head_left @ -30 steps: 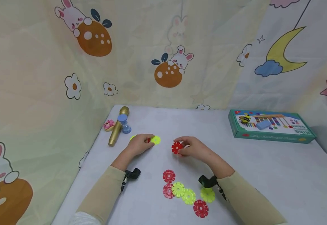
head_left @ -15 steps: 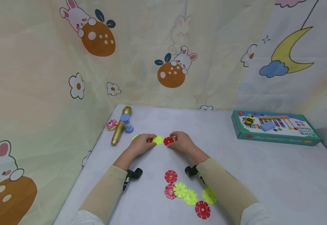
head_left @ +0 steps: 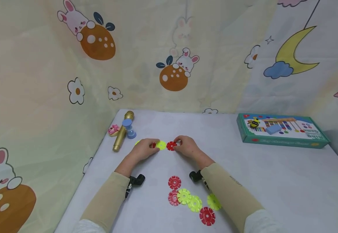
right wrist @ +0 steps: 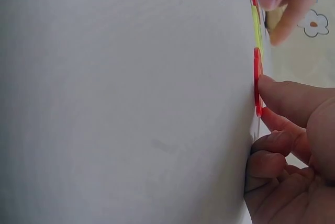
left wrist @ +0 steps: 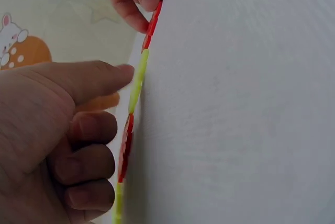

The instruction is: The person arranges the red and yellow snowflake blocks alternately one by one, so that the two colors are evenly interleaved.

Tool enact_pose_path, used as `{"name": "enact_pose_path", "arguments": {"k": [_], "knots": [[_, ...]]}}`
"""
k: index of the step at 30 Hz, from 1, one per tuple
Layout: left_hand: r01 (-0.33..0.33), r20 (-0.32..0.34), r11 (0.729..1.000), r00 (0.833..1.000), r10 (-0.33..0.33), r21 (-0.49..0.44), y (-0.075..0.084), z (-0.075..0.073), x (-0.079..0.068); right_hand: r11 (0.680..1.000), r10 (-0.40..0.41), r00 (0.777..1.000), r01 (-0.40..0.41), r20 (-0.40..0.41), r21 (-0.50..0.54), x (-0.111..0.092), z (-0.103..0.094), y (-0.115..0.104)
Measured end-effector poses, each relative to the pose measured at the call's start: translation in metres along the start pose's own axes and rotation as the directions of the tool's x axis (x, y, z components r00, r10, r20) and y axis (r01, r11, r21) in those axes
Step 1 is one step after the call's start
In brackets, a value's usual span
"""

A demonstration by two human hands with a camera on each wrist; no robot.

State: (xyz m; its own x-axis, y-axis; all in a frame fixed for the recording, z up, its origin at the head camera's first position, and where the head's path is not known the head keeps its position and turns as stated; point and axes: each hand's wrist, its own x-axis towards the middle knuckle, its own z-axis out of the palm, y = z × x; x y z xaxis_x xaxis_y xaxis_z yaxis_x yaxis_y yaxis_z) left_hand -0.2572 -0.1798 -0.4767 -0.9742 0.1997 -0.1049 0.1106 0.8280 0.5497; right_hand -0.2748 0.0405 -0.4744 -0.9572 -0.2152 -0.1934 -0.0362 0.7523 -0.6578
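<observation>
My left hand point(head_left: 142, 150) rests low over a row of flat, notched interlocking discs, thumb and index finger on a yellow-green disc point(head_left: 161, 145). Partly covered by that hand are a red disc point(left wrist: 125, 148) and another yellow-green disc point(left wrist: 119, 203) further along. My right hand point(head_left: 188, 147) pinches a red notched disc point(head_left: 171, 146) between thumb and index finger, flat on the table. In the right wrist view this red disc point(right wrist: 257, 80) lies end to end with the yellow-green one; whether they interlock is hard to tell.
Nearer the body lie loose red discs point(head_left: 207, 216) and yellow-green discs point(head_left: 195, 203). At the back left are a gold microphone-shaped tube point(head_left: 120, 139), a blue hourglass point(head_left: 129, 128) and a pink figure point(head_left: 113, 129). A green game box point(head_left: 282, 131) bearing a blue block point(head_left: 273, 129) stands back right.
My right hand has moved left with the red disc, which went from raised and tilted to flat beside the yellow-green disc. My left hand has stayed in place.
</observation>
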Motion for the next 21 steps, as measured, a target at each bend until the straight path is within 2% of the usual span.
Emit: {"name": "enact_pose_path", "arguments": {"k": [3,8,12,17,21], "knots": [[-0.006,0.009,1.000,1.000,0.006,-0.007,0.006,0.002,0.004,1.000,-0.006,1.000,0.006,0.003,0.000,0.000,0.000,-0.001],[-0.038,0.060,0.999,0.998,0.037,0.016,0.022,0.012,0.013,1.000,-0.008,1.000,0.008,0.002,0.009,-0.001,0.000,-0.001],[-0.027,0.072,0.999,0.997,0.025,0.028,0.032,0.018,0.015,1.000,0.003,1.000,-0.003,0.003,0.015,-0.002,0.002,-0.002],[-0.020,0.061,0.999,0.998,0.018,0.030,0.036,0.021,0.014,1.000,-0.017,1.000,0.017,-0.002,0.021,-0.005,0.000,-0.001],[-0.031,0.057,0.999,0.998,0.030,0.026,0.035,0.021,0.014,0.996,-0.055,0.998,0.054,0.009,0.073,-0.016,-0.006,0.005]]}}
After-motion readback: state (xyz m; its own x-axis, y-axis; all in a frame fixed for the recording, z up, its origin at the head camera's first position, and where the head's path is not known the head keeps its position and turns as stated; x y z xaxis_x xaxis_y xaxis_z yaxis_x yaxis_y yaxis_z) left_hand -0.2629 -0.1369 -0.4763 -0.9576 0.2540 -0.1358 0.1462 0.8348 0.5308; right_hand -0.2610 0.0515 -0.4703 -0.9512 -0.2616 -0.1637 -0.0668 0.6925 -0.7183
